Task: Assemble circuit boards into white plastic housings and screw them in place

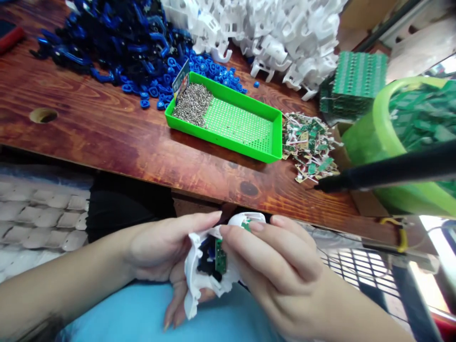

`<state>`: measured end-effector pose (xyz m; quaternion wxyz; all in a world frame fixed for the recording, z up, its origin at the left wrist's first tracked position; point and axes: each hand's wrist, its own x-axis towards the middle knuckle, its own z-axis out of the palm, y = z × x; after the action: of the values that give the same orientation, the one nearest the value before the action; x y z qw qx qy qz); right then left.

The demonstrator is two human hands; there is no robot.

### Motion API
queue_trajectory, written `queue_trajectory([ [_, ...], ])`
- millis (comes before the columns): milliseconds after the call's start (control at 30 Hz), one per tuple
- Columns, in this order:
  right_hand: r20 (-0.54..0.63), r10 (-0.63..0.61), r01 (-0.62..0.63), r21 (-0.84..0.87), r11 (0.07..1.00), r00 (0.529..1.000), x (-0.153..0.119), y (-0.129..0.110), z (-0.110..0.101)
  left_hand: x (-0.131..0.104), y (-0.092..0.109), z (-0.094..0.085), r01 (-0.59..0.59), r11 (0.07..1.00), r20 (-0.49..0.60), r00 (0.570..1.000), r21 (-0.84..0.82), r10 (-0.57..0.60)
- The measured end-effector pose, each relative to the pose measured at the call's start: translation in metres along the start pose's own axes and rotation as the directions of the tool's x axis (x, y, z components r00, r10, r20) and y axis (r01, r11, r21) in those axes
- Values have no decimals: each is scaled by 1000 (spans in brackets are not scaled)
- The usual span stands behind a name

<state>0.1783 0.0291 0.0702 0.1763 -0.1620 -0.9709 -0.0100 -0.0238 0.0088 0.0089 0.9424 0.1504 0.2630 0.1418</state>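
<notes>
Low in the view, close to my lap, a white plastic housing is held between both hands. Inside it sit dark and blue parts and a small green circuit board. My left hand supports the housing from the left, thumb along the top and fingers underneath. Across its right side lies my right hand, fingers curled over the rounded white end, near a bit of green board there. The fingers hide much of the housing's right half.
On the wooden table stands a green tray with small metal screws. Behind are heaps of blue parts and white housings. Small wired boards, stacked green panels and a green tub are right. A dark rod juts in.
</notes>
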Motion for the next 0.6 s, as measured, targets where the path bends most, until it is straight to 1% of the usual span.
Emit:
queue_trajectory([
  [100,-8,-41,40,-77,996,999,-1,0,7,6,-1,-7,118,982,77,991,-149,-107],
  [133,-4,-74,73,-121,990,997,-2,0,10,8,-1,-9,135,975,90,989,-176,-121],
  [200,26,-172,173,-214,961,985,-4,2,14,13,1,-12,172,962,81,984,-214,-158],
  [267,58,-283,288,-265,920,957,-5,3,15,17,2,-14,240,944,69,971,-226,-231],
  [300,75,-325,333,-262,906,943,-4,4,13,17,3,-15,274,937,71,962,-216,-265],
  [333,96,-338,352,-232,907,936,-3,4,12,18,3,-16,297,936,81,955,-190,-287],
  [367,116,-321,338,-190,922,940,-1,4,10,17,4,-16,296,943,99,954,-149,-284],
  [400,136,-274,293,-150,944,952,1,3,8,16,4,-16,269,958,128,958,-97,-256],
  [433,147,-209,227,-125,966,967,3,2,8,14,4,-15,216,975,163,965,-49,-205],
  [467,138,-138,154,-115,981,981,4,2,8,11,3,-15,147,989,186,972,-11,-143],
  [500,119,-74,88,-114,990,990,5,1,10,8,3,-14,53,998,198,979,23,-56],
  [533,94,-14,25,-116,993,995,6,1,13,4,2,-12,-52,997,192,981,57,40],
  [600,59,134,-128,-88,988,989,6,0,22,-3,0,-8,-234,966,143,966,114,217],
])
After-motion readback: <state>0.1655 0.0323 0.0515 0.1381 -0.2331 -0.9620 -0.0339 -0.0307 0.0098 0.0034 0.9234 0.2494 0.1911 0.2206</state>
